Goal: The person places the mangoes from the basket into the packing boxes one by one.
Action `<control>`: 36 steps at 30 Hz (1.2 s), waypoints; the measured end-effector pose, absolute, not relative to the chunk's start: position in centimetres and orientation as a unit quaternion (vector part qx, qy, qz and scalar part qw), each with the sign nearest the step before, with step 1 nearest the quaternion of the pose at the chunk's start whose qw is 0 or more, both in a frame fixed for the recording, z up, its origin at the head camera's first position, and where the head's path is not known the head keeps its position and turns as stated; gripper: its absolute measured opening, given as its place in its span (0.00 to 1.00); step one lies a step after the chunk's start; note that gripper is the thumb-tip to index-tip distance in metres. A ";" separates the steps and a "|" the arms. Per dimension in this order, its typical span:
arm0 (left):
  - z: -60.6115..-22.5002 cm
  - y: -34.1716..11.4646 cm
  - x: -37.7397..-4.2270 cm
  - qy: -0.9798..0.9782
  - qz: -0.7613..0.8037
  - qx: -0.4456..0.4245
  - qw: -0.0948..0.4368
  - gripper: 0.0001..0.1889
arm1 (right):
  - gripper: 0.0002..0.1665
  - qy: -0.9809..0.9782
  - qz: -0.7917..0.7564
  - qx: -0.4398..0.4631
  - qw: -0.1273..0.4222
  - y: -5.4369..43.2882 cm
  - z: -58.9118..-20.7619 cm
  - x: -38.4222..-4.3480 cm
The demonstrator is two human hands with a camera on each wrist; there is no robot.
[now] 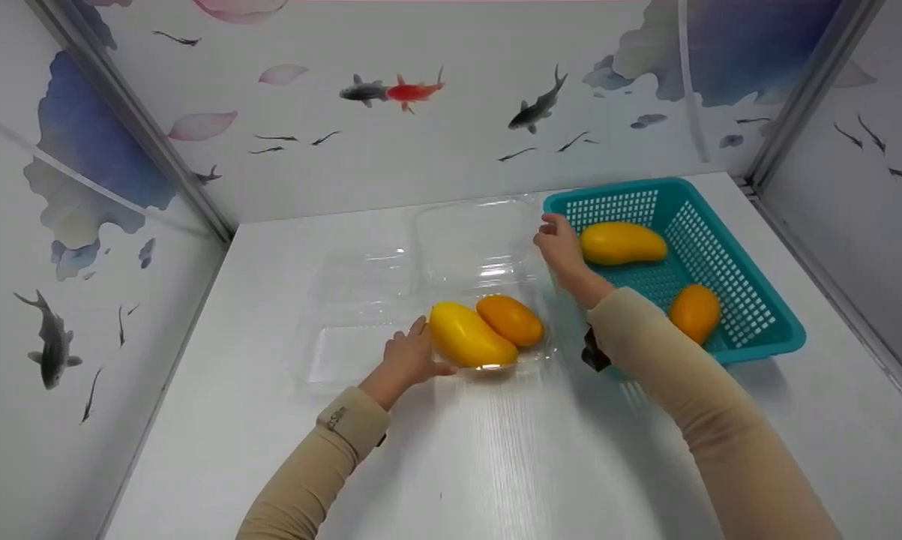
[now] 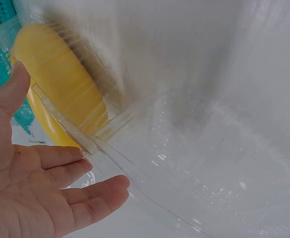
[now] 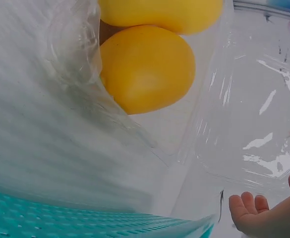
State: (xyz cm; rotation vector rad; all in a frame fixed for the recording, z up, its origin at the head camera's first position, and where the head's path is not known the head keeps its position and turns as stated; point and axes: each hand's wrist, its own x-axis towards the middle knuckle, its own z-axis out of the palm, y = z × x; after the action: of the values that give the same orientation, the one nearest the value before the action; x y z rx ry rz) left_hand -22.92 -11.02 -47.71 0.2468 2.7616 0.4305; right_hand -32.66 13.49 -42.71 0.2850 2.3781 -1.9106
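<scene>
A clear plastic box with its lid folded back holds a long yellow mango and a smaller orange mango, side by side. My left hand is at the box's left front corner, beside the yellow mango. In the left wrist view its thumb and fingers are spread along the clear wall. My right hand is between the lid and the teal basket, with loosely bent fingers and nothing in them. The right wrist view shows the orange mango in the box and fingertips near the lid.
Inside the basket lie a yellow mango at the back and an orange one at the front right. Another clear plastic box stands left of the filled one. Printed panels wall the white table at the back and sides.
</scene>
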 end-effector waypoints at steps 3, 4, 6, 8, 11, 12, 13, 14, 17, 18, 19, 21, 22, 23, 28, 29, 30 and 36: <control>-47.5 -11.2 -23.0 0.967 0.159 0.092 0.175 0.48 | 0.27 0.781 -0.617 0.086 0.050 13.9 -42.2 -32.3; -47.5 -11.3 -23.1 0.966 0.160 0.094 0.179 0.49 | 0.27 0.779 -0.620 0.080 0.052 14.1 -42.1 -32.1; -47.3 -11.3 -23.2 0.964 0.164 0.094 0.188 0.50 | 0.26 0.772 -0.630 0.067 0.053 14.6 -42.0 -31.9; -47.2 -11.5 -23.3 0.962 0.170 0.096 0.191 0.51 | 0.25 0.768 -0.636 0.055 0.054 15.1 -42.0 -31.7; -47.2 -11.9 -23.4 0.959 0.191 0.092 0.188 0.49 | 0.23 0.774 -0.629 0.040 0.053 15.7 -42.0 -31.0; -47.2 -12.1 -23.4 0.958 0.198 0.090 0.185 0.48 | 0.22 0.780 -0.623 0.033 0.052 15.9 -42.1 -30.8; -47.2 -12.3 -23.5 0.958 0.204 0.087 0.180 0.47 | 0.22 0.784 -0.618 0.025 0.050 16.1 -42.1 -30.5; -47.1 -12.5 -23.5 0.958 0.212 0.081 0.175 0.45 | 0.22 0.789 -0.612 0.017 0.048 16.3 -42.1 -30.1; -46.9 -13.1 -23.8 0.956 0.243 0.057 0.154 0.39 | 0.21 0.798 -0.601 -0.010 0.041 16.7 -42.1 -29.1; -46.8 -13.4 -24.0 0.955 0.254 0.048 0.142 0.36 | 0.21 0.802 -0.596 -0.015 0.040 16.8 -42.1 -28.7; -46.7 -13.6 -24.1 0.954 0.267 0.040 0.130 0.33 | 0.20 0.804 -0.593 -0.017 0.040 16.9 -42.1 -28.4; -46.6 -14.1 -24.2 0.951 0.290 0.029 0.102 0.27 | 0.19 0.810 -0.584 -0.022 0.040 17.1 -42.2 -27.7; -46.6 -14.3 -24.2 0.949 0.300 0.028 0.088 0.24 | 0.19 0.811 -0.582 -0.024 0.042 17.2 -42.3 -27.4; -46.5 -14.4 -24.2 0.948 0.308 0.025 0.076 0.22 | 0.19 0.813 -0.581 -0.026 0.043 17.2 -42.4 -27.1; -46.6 -15.1 -23.8 0.929 0.366 0.006 0.054 0.15 | 0.19 0.821 -0.565 -0.038 0.073 17.3 -43.0 -25.5; -46.7 -15.2 -23.7 0.924 0.379 0.000 0.058 0.15 | 0.19 0.822 -0.562 -0.037 0.082 17.4 -43.1 -25.2; -46.7 -15.2 -23.6 0.918 0.392 -0.005 0.062 0.15 | 0.19 0.823 -0.559 -0.036 0.092 17.4 -43.3 -24.9; -46.8 -15.2 -23.1 0.901 0.425 -0.021 0.086 0.18 | 0.16 0.826 -0.542 -0.024 0.151 17.6 -44.5 -23.6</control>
State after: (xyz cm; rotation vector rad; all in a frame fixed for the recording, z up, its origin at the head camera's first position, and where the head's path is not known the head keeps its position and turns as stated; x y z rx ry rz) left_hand -23.07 -15.17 -46.80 -0.0619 2.6837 1.2674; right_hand -23.62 17.62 -44.52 -0.0703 2.3710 -1.5571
